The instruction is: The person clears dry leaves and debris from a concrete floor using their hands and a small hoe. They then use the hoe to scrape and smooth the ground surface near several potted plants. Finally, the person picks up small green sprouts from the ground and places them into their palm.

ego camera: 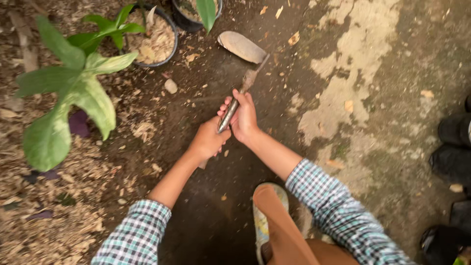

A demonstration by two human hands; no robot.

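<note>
A hoe with a dusty flat blade (241, 46) and a worn wooden handle (230, 112) points away from me over dark soil (216, 206). My right hand (242, 117) grips the handle higher up, toward the blade. My left hand (208, 140) grips it lower, just behind the right. Both forearms come out of checked sleeves. The blade rests on or just above the ground near two black pots; contact cannot be told.
A black pot (153, 41) filled with wood shavings holds a small green plant; a second pot (189, 17) stands beside it. A large-leaved plant (68, 93) fills the left. My foot in a sandal (265, 216) is below. Black bags (454, 147) line the right edge. A pale stone (170, 86) lies near.
</note>
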